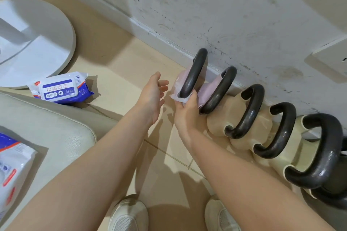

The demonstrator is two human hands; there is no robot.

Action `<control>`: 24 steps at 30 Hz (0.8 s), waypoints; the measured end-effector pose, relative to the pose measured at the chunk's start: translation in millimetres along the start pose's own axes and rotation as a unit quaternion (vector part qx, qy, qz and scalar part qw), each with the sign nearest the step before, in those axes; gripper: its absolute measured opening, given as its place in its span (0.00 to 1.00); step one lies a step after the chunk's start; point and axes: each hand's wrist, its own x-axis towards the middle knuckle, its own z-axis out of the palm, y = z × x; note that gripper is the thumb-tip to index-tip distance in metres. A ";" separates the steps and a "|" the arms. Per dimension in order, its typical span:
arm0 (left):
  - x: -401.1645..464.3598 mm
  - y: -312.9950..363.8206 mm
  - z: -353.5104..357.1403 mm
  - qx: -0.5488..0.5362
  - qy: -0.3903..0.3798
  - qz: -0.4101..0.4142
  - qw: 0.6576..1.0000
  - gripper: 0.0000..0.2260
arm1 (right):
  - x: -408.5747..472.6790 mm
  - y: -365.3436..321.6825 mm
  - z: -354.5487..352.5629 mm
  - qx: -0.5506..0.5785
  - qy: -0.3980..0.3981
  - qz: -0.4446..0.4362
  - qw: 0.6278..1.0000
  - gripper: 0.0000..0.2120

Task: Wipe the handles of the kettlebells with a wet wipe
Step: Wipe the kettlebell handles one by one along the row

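Several kettlebells stand in a row along the wall, each with a dark handle. The farthest one has a pink body and a black handle point(194, 73). My right hand point(185, 112) holds a white wet wipe point(177, 93) against the lower end of that handle. My left hand point(153, 95) hovers just left of it, fingers apart, holding nothing. The second pink kettlebell's handle point(218, 90) is right beside my right hand. Cream kettlebells with black handles point(249, 110) follow toward the near right.
A blue and white wet wipe pack point(60, 88) lies on the tiled floor at left. A white round fan base point(37, 43) stands behind it. A cream cushion point(56, 127) with another pack point(13, 167) is at near left. My shoes point(129, 214) are below.
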 end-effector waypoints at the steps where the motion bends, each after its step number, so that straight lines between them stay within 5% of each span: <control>1: 0.2 0.1 -2.4 -0.003 0.004 0.001 1.000 0.19 | -0.1 -4.1 4.5 0.006 0.012 -0.005 1.000 0.10; 4: 1.6 -0.9 -7.8 -0.008 0.016 0.011 1.000 0.19 | 2.3 -18.9 9.3 0.014 0.033 -0.028 0.999 0.17; 8: 0.2 -3.7 -7.8 -0.008 0.018 0.008 1.000 0.21 | 1.6 -17.2 4.3 -0.173 0.046 -0.145 0.973 0.31; 13: -1.8 1.6 -2.5 -0.004 0.030 0.025 0.999 0.22 | 27.0 -7.0 -10.3 -0.443 -0.003 -0.337 0.830 0.22; 18: -1.8 4.1 -2.2 0.011 0.043 0.043 0.998 0.21 | 38.1 -1.7 -28.5 -0.592 -0.038 -0.569 0.569 0.21; 20: -3.7 1.9 -2.0 0.020 0.042 0.042 0.998 0.20 | 48.6 -8.7 -30.2 -0.605 -0.036 -0.587 0.536 0.22; 23: -7.5 -1.4 -1.6 0.029 0.036 0.039 0.998 0.20 | 50.5 -27.2 -26.0 -0.666 -0.062 -0.498 0.551 0.13; 24: -7.9 -2.6 -1.6 0.032 0.035 0.041 0.998 0.20 | 49.0 -26.7 -22.7 -0.697 -0.094 -0.487 0.517 0.15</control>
